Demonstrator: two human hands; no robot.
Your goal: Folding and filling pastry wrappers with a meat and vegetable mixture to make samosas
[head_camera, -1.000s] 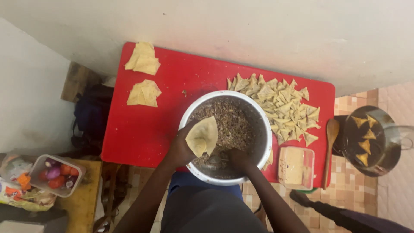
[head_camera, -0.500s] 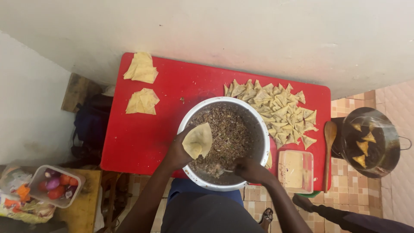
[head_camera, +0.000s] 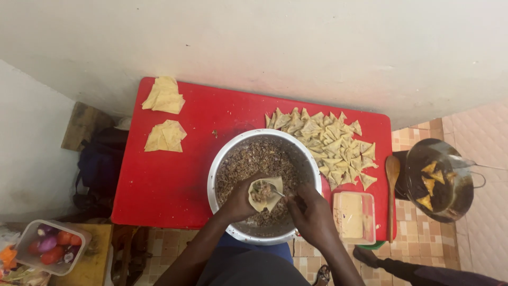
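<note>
Head view, looking straight down. Left hand (head_camera: 239, 202) cupped a folded pastry cone (head_camera: 265, 193) over the near half of the metal bowl (head_camera: 222, 159), its fingers curled round the cone and pinching it shut along the lower side; the cone's open mouth faced up and toward the right hand. Right hand (head_camera: 312, 214) sat just beside it, fingers pressed together on the handle of a spoon (head_camera: 279, 194), whose tip lay at the cone's mouth with some filling already inside. Spoon's long axis ran roughly left to right, from right hand into cone. Minced filling (head_camera: 248, 159) covered the bowl floor directly beneath both hands.

Bowl stood on a red surface (head_camera: 169, 169) pushed against a pale wall. Pile of folded triangles (head_camera: 328, 140) lay to the right of the bowl, touching its rim; two stacks of flat pastry sheets (head_camera: 165, 96) sat well apart at far left. Small plastic tub (head_camera: 353, 217) near the right hand. Wooden spoon (head_camera: 391, 185) and dark pan (head_camera: 439, 180) with frying triangles off the right edge, over tiled floor.
</note>
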